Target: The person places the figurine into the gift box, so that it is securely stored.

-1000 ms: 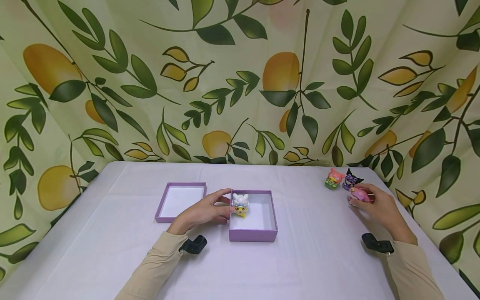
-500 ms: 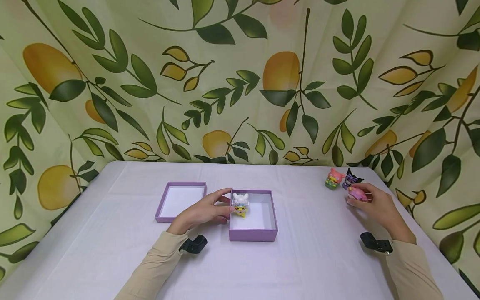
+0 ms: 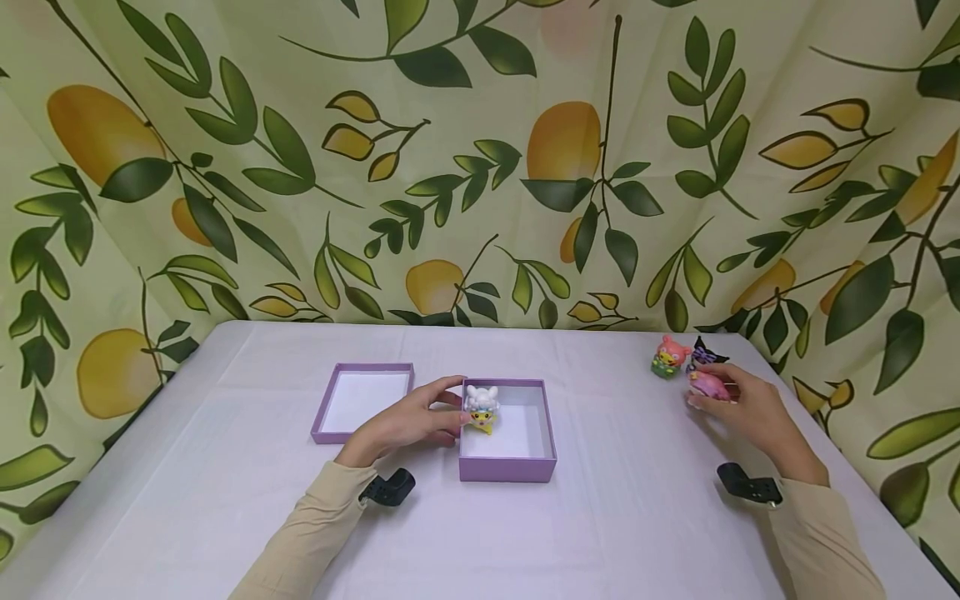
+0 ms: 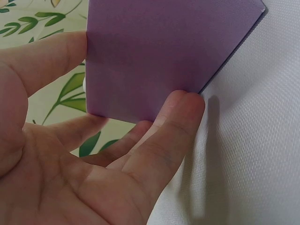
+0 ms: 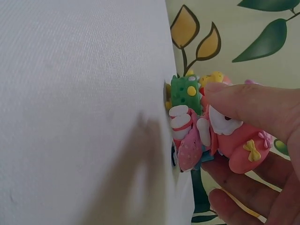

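Note:
In the head view my left hand (image 3: 408,421) holds the left wall of an open purple box (image 3: 507,470). The left wrist view has the thumb at the rim and other fingertips against the box wall (image 4: 140,56). A small figurine with a white fluffy hood and a yellow body (image 3: 482,408) is inside the box, at its left. At the right, my right hand (image 3: 757,417) pinches a pink figurine (image 3: 708,385) between thumb and fingers. The right wrist view shows this pink figurine (image 5: 241,145) with a white face and a yellow bow, partly covered by the thumb.
The box lid (image 3: 362,440) lies white inside up, left of the box. Beyond the right hand stand a pink-and-green figurine (image 3: 667,358) and a black-and-purple figurine (image 3: 703,353). A white cloth covers the table (image 3: 600,533), and a leafy printed curtain (image 3: 450,167) hangs behind it.
My right hand has moved slightly left with the pink figurine in it, and the figurine overlaps more of the black-and-purple one. My left hand and the box stay in place.

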A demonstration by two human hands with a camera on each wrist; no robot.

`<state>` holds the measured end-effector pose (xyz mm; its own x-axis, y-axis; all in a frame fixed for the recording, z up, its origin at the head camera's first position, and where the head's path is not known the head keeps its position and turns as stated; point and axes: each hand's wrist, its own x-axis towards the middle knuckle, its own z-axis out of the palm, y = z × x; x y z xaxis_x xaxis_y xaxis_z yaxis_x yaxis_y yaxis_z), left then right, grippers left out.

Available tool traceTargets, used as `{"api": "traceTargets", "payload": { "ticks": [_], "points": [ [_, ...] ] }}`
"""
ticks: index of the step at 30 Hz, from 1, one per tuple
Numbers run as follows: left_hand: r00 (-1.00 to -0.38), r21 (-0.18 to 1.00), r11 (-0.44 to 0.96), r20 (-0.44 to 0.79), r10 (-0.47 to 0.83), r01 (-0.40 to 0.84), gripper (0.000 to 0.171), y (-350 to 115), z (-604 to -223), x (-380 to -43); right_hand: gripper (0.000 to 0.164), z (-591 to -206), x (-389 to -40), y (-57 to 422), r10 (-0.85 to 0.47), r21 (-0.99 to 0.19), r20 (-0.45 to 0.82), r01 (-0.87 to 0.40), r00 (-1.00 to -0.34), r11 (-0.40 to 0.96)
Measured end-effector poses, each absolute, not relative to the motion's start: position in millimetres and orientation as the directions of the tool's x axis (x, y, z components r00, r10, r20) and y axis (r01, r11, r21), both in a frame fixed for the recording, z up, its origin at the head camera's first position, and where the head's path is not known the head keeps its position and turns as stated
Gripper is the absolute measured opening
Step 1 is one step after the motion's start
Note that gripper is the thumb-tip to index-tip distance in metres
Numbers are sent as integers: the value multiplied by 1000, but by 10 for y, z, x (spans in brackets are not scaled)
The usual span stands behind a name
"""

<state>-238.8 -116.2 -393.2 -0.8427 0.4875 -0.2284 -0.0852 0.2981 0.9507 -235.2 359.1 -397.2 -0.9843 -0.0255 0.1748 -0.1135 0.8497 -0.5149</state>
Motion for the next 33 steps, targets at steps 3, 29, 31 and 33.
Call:
{"api": "traceTargets", "payload": {
  "ticks": [3, 29, 31, 33],
  "points": [
    [-842, 951, 296, -228, 488, -86, 73, -1161, -3931, -2389, 62, -3958, -2357, 3571, -32, -510, 176, -119, -984, 852],
    [-840, 950, 301, -231, 491, -86, 72, -1161, -3935, -2396, 64, -3812, -2315, 3309, -74, -476, 191, -159, -979, 865],
    [-841, 949, 303, -232, 489, -85, 72, -1161, -3934, -2394, 63, -3808, -2309, 3297, -78, -471, 198, -165, -977, 866],
    [-841, 949, 304, -231, 489, -84, 72, -1161, -3932, -2392, 62, -3807, -2306, 3287, -84, -468, 210, -176, -974, 866]
  ]
}}
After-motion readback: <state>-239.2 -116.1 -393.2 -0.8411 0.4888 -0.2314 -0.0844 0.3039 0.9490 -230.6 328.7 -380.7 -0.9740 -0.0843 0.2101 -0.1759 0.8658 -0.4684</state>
